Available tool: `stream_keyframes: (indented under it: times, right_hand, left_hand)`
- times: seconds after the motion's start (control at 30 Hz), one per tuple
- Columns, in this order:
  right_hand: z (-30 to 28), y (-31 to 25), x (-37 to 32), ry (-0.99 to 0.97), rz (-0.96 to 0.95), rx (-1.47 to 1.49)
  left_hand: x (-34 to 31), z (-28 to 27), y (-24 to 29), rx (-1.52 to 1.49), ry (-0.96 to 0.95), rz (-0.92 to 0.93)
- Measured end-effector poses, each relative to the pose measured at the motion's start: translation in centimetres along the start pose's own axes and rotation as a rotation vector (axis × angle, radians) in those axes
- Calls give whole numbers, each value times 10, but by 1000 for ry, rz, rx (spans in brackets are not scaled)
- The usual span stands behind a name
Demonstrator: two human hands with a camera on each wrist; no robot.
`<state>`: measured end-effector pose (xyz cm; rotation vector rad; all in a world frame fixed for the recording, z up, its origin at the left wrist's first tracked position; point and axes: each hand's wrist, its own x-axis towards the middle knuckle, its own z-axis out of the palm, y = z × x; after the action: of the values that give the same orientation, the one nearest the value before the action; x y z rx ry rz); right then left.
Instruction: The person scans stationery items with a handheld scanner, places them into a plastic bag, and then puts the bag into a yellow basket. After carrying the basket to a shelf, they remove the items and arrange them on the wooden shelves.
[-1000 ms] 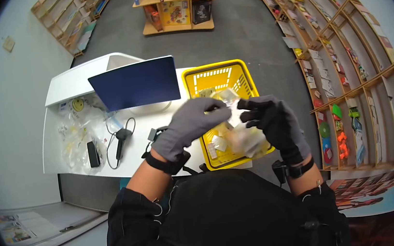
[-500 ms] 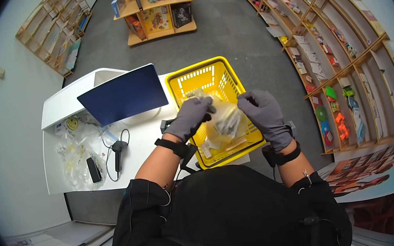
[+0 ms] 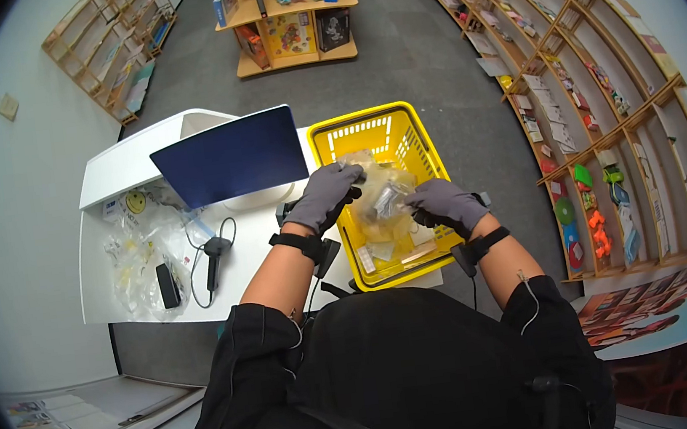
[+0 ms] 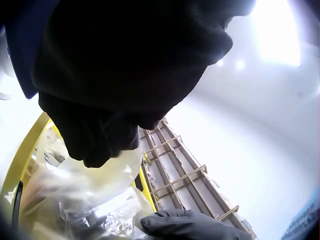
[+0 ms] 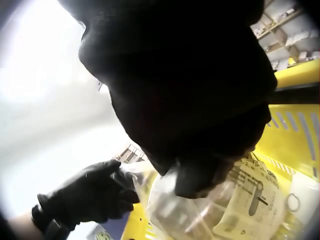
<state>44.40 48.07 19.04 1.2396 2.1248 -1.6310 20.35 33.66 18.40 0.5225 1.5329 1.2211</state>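
A translucent plastic bag [image 3: 382,202] with a silvery item in it hangs between both hands, over the yellow basket [image 3: 422,268]. The gloved left hand [image 3: 324,197] pinches the bag's upper left side with curled fingers. On the bag's right side, the gloved right hand [image 3: 447,205] grips the plastic. In the left wrist view the bag [image 4: 100,210] looks crinkled and shiny below the left hand [image 4: 120,75]. The right wrist view shows the right hand [image 5: 185,110] on the bag, beside a printed packet [image 5: 252,200].
Left of the basket, a white counter [image 3: 259,258] carries a dark screen [image 3: 231,158], a handheld scanner [image 3: 214,259], a black box [image 3: 168,285] and loose clear plastic bags [image 3: 131,264]. Small packages lie in the basket. Shelves [image 3: 604,125] line the right side; a wooden display stand [image 3: 296,59] is ahead.
The two hands, close together a second ago, are now farther apart, with the bag between them. Since half a second ago, the right hand has closed in on the bag's right side.
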Motion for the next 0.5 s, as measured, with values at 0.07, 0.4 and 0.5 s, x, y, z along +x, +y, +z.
stream_keyframes:
  times: [0.07, 0.4, 0.5]
  right_hand:
    - [-8, -6, -9, 25, -39, 141]
    - [-35, -20, -14, 44, -401, 937]
    - [-39, -37, -24, -23, -363, 900]
  left_hand:
    - [-4, -7, 3, 88, 16, 58]
    - [-56, -21, 15, 532, 120, 336]
    - [-63, -16, 11, 503, 100, 360]
